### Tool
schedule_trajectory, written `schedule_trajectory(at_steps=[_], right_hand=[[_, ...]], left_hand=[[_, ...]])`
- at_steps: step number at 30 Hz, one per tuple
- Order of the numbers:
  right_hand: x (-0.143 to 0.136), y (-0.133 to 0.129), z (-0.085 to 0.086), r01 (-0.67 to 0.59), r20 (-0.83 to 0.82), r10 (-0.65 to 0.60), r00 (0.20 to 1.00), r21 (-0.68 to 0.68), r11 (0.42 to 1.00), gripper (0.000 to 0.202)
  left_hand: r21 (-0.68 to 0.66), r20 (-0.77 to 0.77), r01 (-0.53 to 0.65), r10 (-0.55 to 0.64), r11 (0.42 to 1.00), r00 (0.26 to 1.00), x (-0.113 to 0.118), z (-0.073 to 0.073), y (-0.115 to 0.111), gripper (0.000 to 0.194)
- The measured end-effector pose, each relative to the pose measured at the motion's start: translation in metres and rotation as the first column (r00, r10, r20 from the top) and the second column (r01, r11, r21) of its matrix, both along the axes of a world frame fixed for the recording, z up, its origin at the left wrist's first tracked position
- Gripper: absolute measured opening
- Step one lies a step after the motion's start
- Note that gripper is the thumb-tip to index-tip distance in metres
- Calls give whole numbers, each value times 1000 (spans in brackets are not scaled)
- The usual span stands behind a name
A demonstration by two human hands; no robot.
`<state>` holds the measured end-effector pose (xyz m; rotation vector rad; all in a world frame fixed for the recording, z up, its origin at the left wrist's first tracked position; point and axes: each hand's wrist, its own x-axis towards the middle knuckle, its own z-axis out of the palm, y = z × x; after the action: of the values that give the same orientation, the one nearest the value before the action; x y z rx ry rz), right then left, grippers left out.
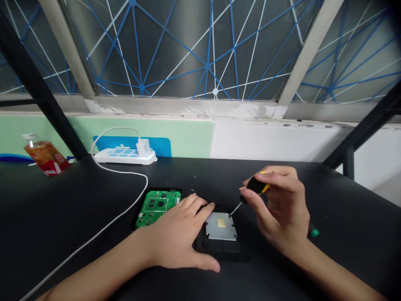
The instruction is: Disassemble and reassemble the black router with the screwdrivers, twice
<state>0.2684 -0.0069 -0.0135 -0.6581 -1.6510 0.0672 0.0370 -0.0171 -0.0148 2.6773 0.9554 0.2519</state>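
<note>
My right hand (pixel 282 205) is closed around the black and yellow handle of a screwdriver (pixel 255 186). Its thin shaft slants down to the left, and the tip meets a screw at the upper right corner of a silver metal plate (pixel 213 225). That plate, with a pale yellow pad at its middle, sits in a black plastic casing (pixel 224 247). Across the casing's left side lies my left hand (pixel 180 234), fingers stretched out and thumb spread near the front edge. Left of it is a green circuit board (pixel 156 207) in a black shell, partly covered by my fingers.
A white cable (pixel 109 217) runs across the black table from a charger (pixel 143 147) in a white power strip (pixel 125 156). A drink bottle (pixel 46 156) leans at the far left. Something with a green end (pixel 313 231) lies partly behind my right hand.
</note>
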Motion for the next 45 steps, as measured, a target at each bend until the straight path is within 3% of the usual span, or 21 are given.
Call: schedule_trajectory(at_steps=[2,8,14,20,32,40,45], right_hand=[[1,-1,1,26,8,-26,1000,-15,1000,47],[-1,-6,5,-123,19,127,992,-129,984,42],[-3,-3,2,10,-21,-11,1000,-65,998,46],[-1,-6,2,-92,-31,88,996,-154,984,40],[-4,-3,10,-25,-188,18,982,-35,999,37],[-4,4,-7,-54,-90,42,995,-141,989,44],[-4,4,-11,-91,-83,79,993,-160,983,44]], left_hand=[[2,-7,4,-4,1000,1000,0,0,0,102],[-6,-3,3,-3,1000,1000,-1,-1,1,103],[-5,0,6,-6,1000,1000,-1,0,1,101],[-11,2,9,-9,1000,1000,-2,1,1,101],[10,20,21,-21,1000,1000,-3,1,2,102],[48,81,-7,3,999,997,-2,7,1,76],[96,72,-25,18,995,997,-4,6,4,76]])
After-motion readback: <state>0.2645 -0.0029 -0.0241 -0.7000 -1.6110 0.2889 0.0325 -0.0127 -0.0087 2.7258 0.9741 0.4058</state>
